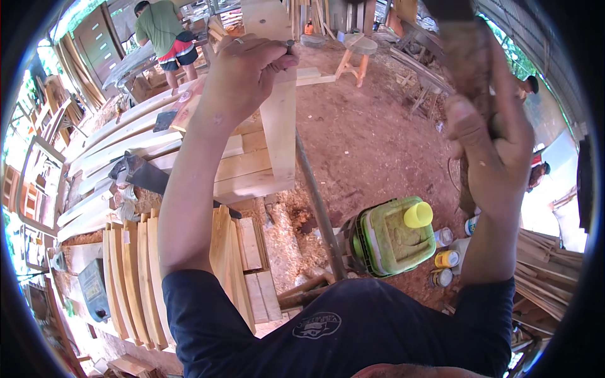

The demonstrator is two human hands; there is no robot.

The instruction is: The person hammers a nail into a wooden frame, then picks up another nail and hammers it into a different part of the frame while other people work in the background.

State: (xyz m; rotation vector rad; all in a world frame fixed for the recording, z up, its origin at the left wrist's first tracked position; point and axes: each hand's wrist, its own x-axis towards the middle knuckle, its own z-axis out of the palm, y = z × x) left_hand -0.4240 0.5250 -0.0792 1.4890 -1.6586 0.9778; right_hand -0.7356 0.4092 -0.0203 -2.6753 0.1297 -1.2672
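My left hand (242,75) is raised in front of a pale upright board (280,126), its thumb and fingers pinched together. Between them is a small dark nail (290,44), mostly covered by the fingertips. High on the right, my right hand (495,142) grips the worn brown wooden handle of a hammer (476,57). The hammer's dark head is partly cut off by the upper edge, and its handle runs down past my palm. Several planks (246,167) lie beside and behind the upright board.
A green-yellow jug (400,242) with a yellow cap stands below, near small cans (447,259). Curved wooden slats (135,277) and a dark handsaw blade (151,176) lie left. A wooden stool (359,53) and a person in a green shirt (161,31) are farther away.
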